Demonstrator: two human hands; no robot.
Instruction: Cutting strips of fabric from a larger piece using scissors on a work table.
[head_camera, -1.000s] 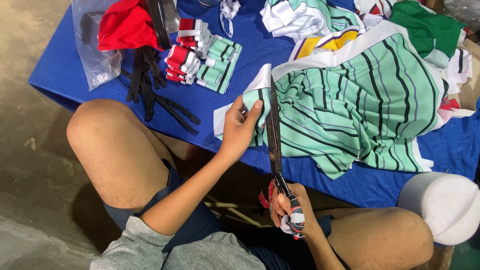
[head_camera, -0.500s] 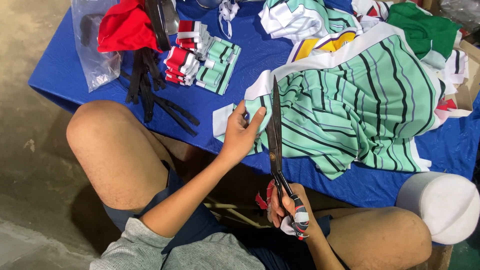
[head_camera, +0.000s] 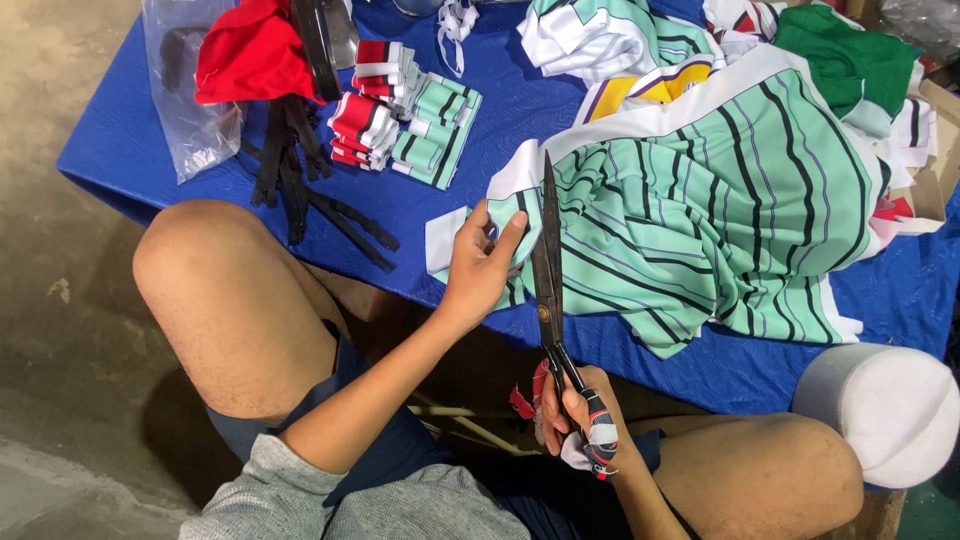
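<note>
The mint-green striped cloth (head_camera: 700, 210) lies soft and floppy on the blue counter (head_camera: 150, 140), and the left hand (head_camera: 480, 265) pinches its near left edge, a good place to hold it. The right hand (head_camera: 580, 420) is closed around the handles of long scissors (head_camera: 548, 270), blades together, which look heavy and sharp.

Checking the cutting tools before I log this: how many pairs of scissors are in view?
1. The scissors are in the right hand, blades shut over the green striped cloth the left hand grips. Others may be hidden under fabric.
</note>
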